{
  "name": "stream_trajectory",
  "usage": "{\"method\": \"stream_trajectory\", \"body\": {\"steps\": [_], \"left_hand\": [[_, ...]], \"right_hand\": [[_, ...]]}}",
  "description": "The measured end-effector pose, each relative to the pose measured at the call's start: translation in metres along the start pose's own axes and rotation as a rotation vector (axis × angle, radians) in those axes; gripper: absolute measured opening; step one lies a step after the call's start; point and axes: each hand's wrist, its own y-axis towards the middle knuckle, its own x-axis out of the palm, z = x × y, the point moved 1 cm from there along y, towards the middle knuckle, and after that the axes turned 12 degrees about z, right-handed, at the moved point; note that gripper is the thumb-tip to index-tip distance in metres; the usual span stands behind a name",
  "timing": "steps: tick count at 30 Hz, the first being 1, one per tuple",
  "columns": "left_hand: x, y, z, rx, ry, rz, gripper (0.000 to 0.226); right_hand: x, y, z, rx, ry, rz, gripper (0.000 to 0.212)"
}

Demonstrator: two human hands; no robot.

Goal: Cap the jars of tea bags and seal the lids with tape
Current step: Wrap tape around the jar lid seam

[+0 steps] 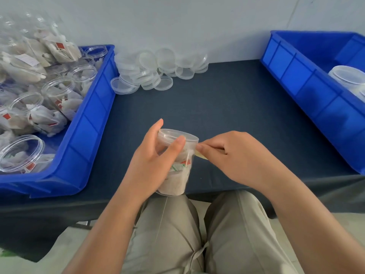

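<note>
Pale grey-white wall (197, 20) seen behind counter (227, 99), evenly lit; faint line noted at upper right. Counter covered by dark navy cloth, draped over near edge. Pale floor (353, 219) glimpsed below.

The left hand (152, 161) hides part of the jar (176, 180), the right hand (237, 155) most of the tape (201, 155).

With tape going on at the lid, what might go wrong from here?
1. The left hand alone grips the jar at the front edge of the table; it could slip and drop.
2. The right hand pinches the tape at the rim of the lid; it may crease or miss the seam.
</note>
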Motion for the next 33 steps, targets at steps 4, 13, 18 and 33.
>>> {"method": "stream_trajectory", "body": {"steps": [4, 13, 18, 33], "left_hand": [[0.005, 0.001, 0.002, 0.022, 0.155, 0.053, 0.114], [-0.010, 0.012, 0.004, -0.208, -0.213, 0.024, 0.108], [-0.014, 0.008, -0.001, -0.418, -0.515, -0.212, 0.077], [-0.022, 0.007, -0.011, -0.378, -0.650, -0.464, 0.095]], "right_hand": [[0.005, -0.001, -0.005, 0.005, -0.009, -0.006, 0.061], [0.002, 0.001, 0.005, -0.052, 0.041, -0.004, 0.044], [-0.002, 0.003, 0.011, -0.041, 0.118, -0.086, 0.039], [-0.009, 0.002, 0.012, 0.015, 0.121, -0.107, 0.067]]}}
